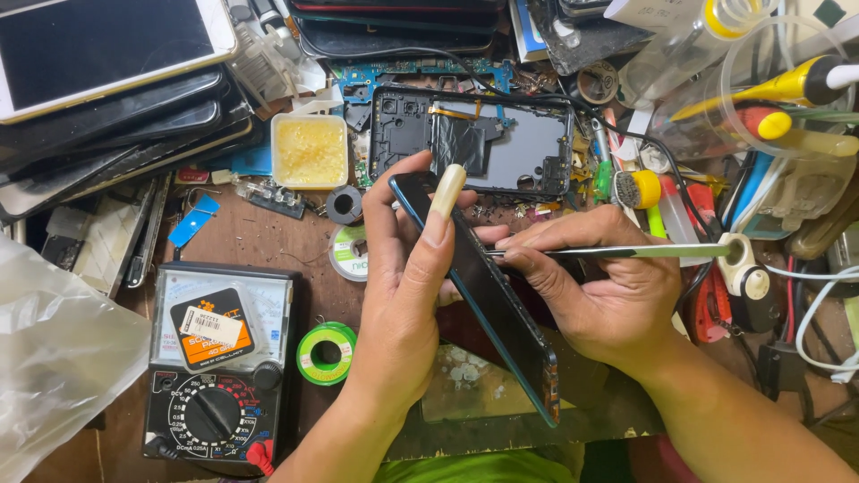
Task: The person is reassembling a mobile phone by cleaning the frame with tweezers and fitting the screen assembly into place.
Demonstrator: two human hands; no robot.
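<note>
My left hand (407, 286) grips a dark phone back shell (488, 300), held on edge and tilted, thumb lying along its upper rim. My right hand (595, 286) holds thin metal tweezers (626, 252) level, their tip touching the shell's edge near my left thumb. Behind the hands an opened phone frame (501, 143) with black tape and exposed parts lies flat on the bench.
An analog multimeter (219, 376) sits at the lower left beside a green solder spool (327, 353). A tub of yellow flux (309, 150), stacked phones (107, 98), a clear plastic bag (54, 358), screwdrivers in a cup (778, 98) and cables crowd the wooden bench.
</note>
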